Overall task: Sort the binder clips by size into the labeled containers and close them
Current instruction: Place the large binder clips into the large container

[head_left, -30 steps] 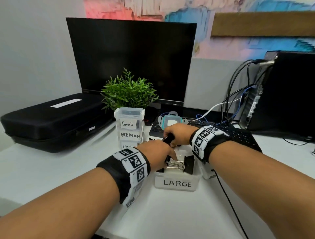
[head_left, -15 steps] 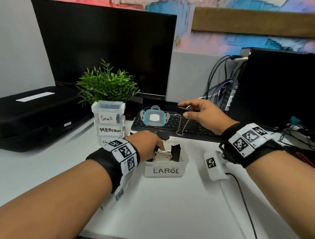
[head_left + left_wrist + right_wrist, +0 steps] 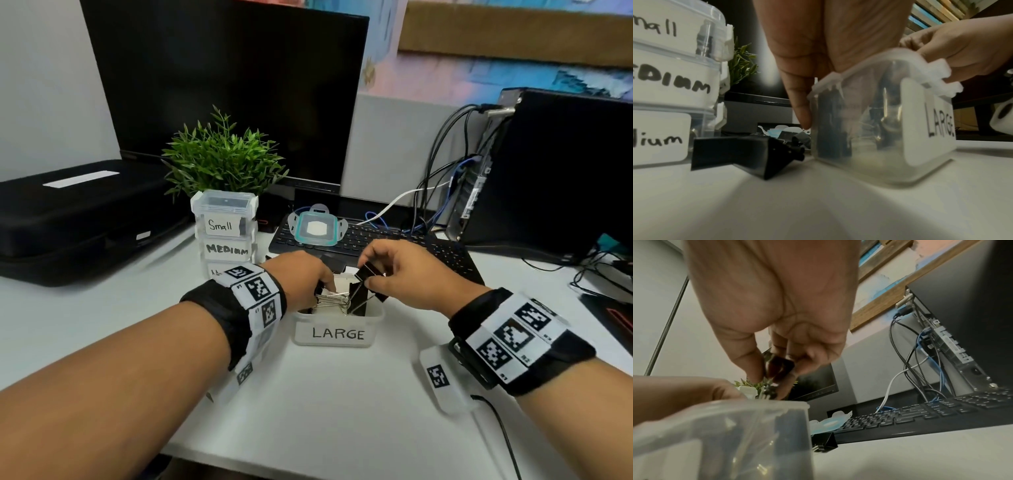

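While pinched above LARGE container (image 3: 337, 334): clip (image 3: 368, 274).

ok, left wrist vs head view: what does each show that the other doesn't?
Left wrist only: a loose black binder clip lying on the white desk between the stacked containers and the clear LARGE container, plus a left-hand finger touching that container's outer wall.

Head only: the right hand pinching a black binder clip above the container, silver clip handles inside, and the teal-rimmed lid resting on the black keyboard.

Both: the LARGE label, the Small and MEDIUM containers, the green plant.
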`<state>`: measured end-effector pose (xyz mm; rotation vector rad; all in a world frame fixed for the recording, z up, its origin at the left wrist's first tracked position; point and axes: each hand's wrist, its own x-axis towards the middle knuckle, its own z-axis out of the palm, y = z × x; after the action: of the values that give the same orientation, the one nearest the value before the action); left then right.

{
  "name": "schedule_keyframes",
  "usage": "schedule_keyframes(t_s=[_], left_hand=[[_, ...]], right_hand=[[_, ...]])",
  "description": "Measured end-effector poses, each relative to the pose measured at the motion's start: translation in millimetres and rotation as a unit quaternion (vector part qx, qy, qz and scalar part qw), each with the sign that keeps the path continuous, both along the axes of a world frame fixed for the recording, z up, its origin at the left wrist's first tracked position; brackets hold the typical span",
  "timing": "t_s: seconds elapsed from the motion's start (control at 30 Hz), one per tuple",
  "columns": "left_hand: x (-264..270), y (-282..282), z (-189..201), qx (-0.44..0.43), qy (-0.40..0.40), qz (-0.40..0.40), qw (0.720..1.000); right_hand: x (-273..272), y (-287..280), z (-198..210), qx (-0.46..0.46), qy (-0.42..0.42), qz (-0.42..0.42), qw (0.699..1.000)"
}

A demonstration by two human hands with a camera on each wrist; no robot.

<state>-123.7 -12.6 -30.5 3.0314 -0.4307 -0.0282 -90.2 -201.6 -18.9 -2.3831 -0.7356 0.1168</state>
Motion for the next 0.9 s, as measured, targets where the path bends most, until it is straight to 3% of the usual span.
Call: schedule_keyframes(t_s=[0.27,0.5,0.9], left_hand=[[2.4,1.6,-3.4,-0.002,-0.020,-0.005,1.000],[6.5,2.5,-7.1,-0.003,-0.012,0.002,1.000],[5.1,2.7,-5.7,-0.015,0.016,0.012,1.000]], right_hand=[[-2.2,10.2,5.2,0.044,-0.015,-0.021,0.999],[-10.1,22.0,7.1,-0.114,-0.106,-0.022,0.988],[-18.0,29.6,0.6,-0.224,-0.137,-0.059,0.963]])
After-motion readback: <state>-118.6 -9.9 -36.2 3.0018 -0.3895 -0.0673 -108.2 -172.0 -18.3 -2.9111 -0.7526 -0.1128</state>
